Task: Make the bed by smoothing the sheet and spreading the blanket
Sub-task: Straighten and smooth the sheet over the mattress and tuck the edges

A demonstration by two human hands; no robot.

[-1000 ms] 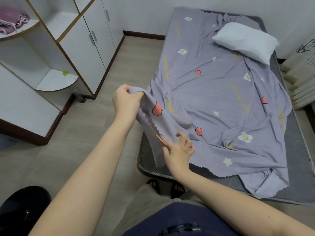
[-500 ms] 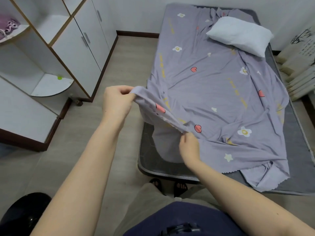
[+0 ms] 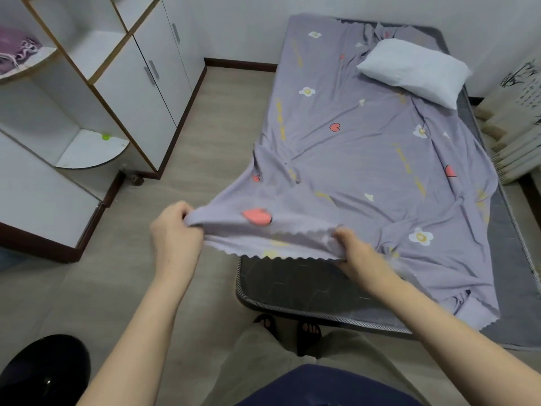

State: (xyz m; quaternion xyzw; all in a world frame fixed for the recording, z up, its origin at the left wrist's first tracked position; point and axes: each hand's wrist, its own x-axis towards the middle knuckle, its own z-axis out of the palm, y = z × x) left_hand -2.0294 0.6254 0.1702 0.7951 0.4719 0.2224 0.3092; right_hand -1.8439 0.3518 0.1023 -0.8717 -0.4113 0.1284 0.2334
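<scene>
Lilac sheet (image 3: pixel 366 159), lettering (image 3: pixel 280 121) illegible, gripped by left hand (image 3: pixel 175 232), right hand (image 3: pixel 358 250).

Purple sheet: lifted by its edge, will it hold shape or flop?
Likely floppy: the purple sheet droops between the left hand and right hand gripping its scalloped edge. Probably light and thin, since it wrinkles and drapes over the mattress.

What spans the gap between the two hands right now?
In the head view, the scalloped edge of the lilac patterned sheet runs between the left hand and right hand, both gripping it, above the dark grey mattress.
</scene>
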